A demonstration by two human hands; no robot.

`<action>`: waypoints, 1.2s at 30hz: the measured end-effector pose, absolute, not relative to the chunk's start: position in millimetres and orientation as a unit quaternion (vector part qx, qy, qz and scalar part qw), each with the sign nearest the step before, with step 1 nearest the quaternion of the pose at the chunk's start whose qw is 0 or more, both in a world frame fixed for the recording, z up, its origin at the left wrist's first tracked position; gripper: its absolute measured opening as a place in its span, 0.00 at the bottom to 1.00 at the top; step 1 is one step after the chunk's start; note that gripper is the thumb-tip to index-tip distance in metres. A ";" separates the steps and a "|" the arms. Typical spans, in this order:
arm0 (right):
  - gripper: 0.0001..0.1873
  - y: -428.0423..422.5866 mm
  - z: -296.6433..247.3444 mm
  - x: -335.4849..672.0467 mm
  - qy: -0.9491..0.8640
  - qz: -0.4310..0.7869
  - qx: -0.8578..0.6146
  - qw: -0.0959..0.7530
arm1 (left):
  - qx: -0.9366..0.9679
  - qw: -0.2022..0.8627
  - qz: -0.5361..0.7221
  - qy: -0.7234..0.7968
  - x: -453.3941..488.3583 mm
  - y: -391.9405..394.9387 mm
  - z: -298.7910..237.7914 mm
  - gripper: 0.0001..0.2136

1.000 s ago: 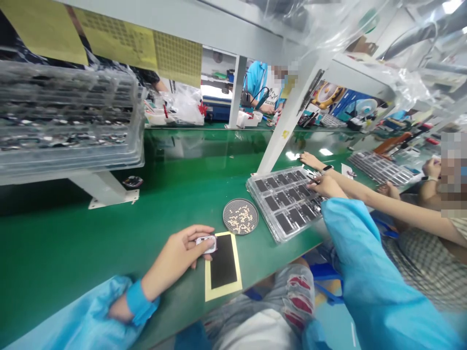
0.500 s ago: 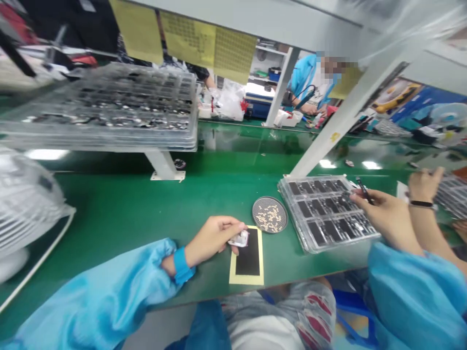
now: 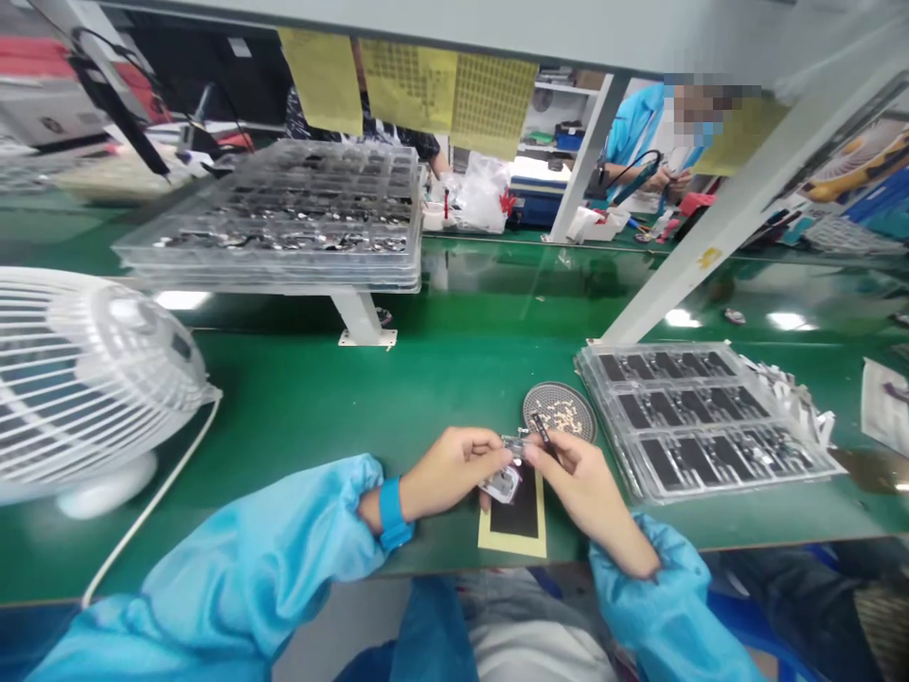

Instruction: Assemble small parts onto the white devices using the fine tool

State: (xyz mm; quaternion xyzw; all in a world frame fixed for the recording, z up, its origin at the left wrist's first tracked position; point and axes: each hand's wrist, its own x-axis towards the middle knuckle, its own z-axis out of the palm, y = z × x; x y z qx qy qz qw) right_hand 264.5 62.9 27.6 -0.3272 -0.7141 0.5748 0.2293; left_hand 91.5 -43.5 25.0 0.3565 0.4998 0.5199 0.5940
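Over the black pad (image 3: 521,509) at the near edge, left hand (image 3: 447,471) pinches the small silver part (image 3: 501,482) while right hand (image 3: 579,478) grips tweezers (image 3: 541,428) at it (fitting looks underway, tray (image 3: 710,417) mostly full).

Two bare hands work at the bench, the left hand (image 3: 447,471) and the right hand (image 3: 579,475). One white fan (image 3: 85,374) stands there, one round mesh dish (image 3: 561,410), one black pad (image 3: 517,516), and two stacks of clear trays (image 3: 710,417) (image 3: 284,218). Three yellow sheets (image 3: 412,90) hang above.
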 end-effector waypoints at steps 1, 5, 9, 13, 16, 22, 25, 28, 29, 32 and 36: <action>0.17 62.7 27.7 267.3 -0.710 0.578 -0.332 0.225 | 0.353 0.595 0.521 0.500 91.4 -43.3 26.0 0.21; 0.19 61.2 33.0 277.6 -0.704 0.566 -0.357 0.241 | 0.359 0.583 0.517 0.514 90.3 -42.9 31.0 0.22; 0.22 55.4 36.3 280.5 -0.728 0.553 -0.358 0.189 | 0.376 0.559 0.518 0.527 88.2 -43.0 33.8 0.23; 0.21 46.1 32.4 274.9 -0.731 0.558 -0.350 0.177 | 0.387 0.531 0.519 0.547 86.5 -44.4 34.5 0.21; 0.21 44.1 29.8 270.7 -0.734 0.549 -0.356 0.180 | 0.389 0.528 0.519 0.549 86.5 -45.7 35.7 0.19; 0.25 50.7 31.3 269.0 -0.717 0.569 -0.362 0.179 | 0.414 0.528 0.504 0.544 89.6 -48.1 32.8 0.24; 0.26 53.0 32.7 268.6 -0.711 0.574 -0.366 0.176 | 0.457 0.480 0.469 0.583 89.5 -48.6 30.1 0.23; 0.26 53.5 32.5 267.8 -0.714 0.564 -0.372 0.184 | 0.485 0.438 0.454 0.606 88.4 -48.5 29.4 0.22; 0.25 53.3 31.8 267.6 -0.715 0.560 -0.375 0.187 | 0.494 0.421 0.452 0.612 88.0 -48.4 29.6 0.21; 0.24 51.9 27.0 267.0 -0.719 0.546 -0.380 0.201 | 0.513 0.382 0.452 0.622 87.6 -48.5 29.9 0.19; 0.17 49.0 19.6 265.0 -0.693 0.558 -0.375 0.261 | 0.424 0.487 0.507 0.571 89.1 -47.5 28.5 0.24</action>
